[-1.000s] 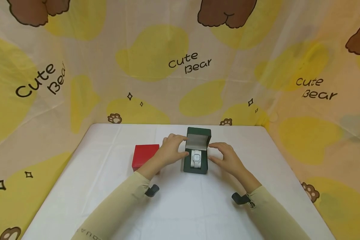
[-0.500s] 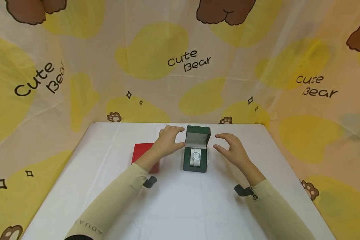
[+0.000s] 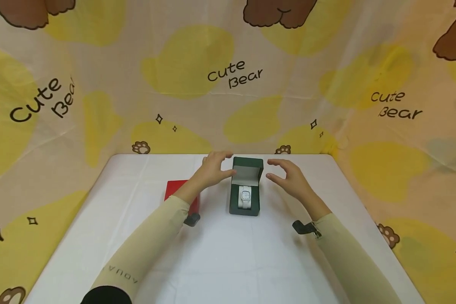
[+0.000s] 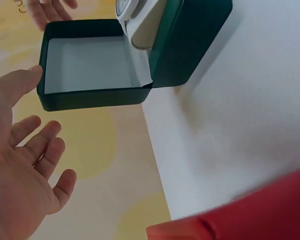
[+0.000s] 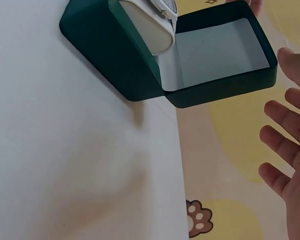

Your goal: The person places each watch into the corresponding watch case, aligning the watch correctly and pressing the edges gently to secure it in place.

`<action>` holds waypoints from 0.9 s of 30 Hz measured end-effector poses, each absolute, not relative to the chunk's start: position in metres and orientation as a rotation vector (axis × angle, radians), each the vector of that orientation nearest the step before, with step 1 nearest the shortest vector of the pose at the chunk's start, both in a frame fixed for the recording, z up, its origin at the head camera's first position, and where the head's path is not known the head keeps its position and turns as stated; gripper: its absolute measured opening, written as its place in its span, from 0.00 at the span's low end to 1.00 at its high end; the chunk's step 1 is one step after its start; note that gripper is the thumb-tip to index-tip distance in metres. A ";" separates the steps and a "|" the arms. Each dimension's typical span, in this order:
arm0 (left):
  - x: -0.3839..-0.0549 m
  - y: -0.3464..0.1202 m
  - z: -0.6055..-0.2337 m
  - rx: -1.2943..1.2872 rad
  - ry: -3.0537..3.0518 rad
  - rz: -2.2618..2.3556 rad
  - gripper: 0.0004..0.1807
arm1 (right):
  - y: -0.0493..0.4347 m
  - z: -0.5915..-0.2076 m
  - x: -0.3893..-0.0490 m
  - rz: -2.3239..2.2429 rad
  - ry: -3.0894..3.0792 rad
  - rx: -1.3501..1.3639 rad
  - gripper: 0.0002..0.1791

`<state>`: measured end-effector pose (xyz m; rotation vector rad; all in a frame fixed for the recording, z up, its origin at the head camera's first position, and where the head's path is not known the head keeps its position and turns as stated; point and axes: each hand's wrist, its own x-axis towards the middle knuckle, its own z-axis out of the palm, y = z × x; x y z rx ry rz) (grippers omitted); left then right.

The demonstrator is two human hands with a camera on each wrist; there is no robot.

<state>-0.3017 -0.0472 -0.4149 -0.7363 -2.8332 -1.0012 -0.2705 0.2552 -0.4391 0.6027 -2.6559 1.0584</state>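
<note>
A green watch box (image 3: 244,212) stands on the table with its lid (image 3: 248,162) raised and grey lining inside. In it sits a white wristwatch (image 3: 245,196) round a pale cushion. My left hand (image 3: 212,169) is at the lid's left side, fingers loosely bent; in the left wrist view its thumb tip (image 4: 36,75) is right at the lid's edge. Across the box, my right hand (image 3: 290,179) is held beside the lid's right side with thumb and fingers spread apart. The right wrist view shows the right thumb (image 5: 290,62) close to the lid's rim.
A red box (image 3: 175,187) lies left of the green box, partly hidden under my left forearm. The white table (image 3: 228,261) ends at a back edge just behind the lid. Patterned cloth (image 3: 197,55) hangs behind and at both sides.
Both hands have moved away from me, from beside the middle of the box up to the lid. The right hand swung out to the right, then came back in. The lid stays raised.
</note>
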 end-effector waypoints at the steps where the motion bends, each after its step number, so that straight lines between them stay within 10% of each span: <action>1: -0.304 -0.047 -0.415 -0.743 -2.828 -1.001 0.34 | 0.254 -0.439 -0.272 1.069 -2.663 0.606 0.32; 27: -0.328 -0.054 -0.421 -0.841 -2.802 -1.159 0.24 | 0.240 -0.429 -0.301 1.194 -2.777 0.573 0.26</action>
